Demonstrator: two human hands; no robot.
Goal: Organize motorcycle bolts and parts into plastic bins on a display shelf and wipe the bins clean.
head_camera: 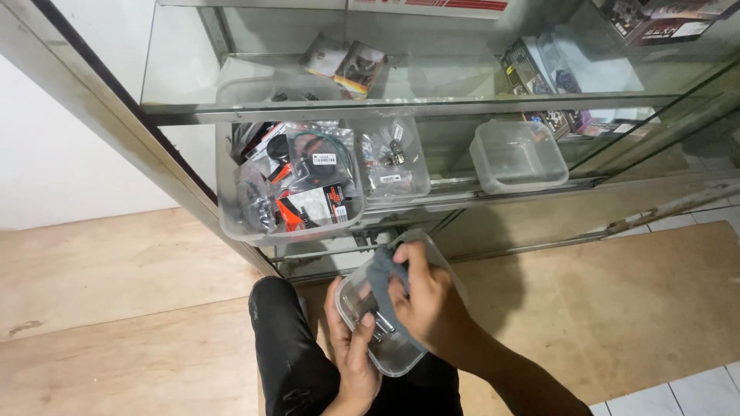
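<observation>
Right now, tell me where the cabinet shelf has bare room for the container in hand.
Free: the glass shelf between the small parts tub and the empty tub. Crowded: the left end, where the big packet-filled tub sits.

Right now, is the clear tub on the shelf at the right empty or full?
Empty. The clear tub shows only its bare bottom and walls through the plastic, unlike the packed tub at the left, which is stuffed with packets.

The tub (pixel 393 358) in the left hand (pixel 356 362) is clear, glossy plastic; the cloth (pixel 379 279) under the right hand (pixel 432 302) is soft, matt grey; the shelf (pixel 432 100) is smooth glass; the floor (pixel 116 308) is matt, worn plywood.
</observation>
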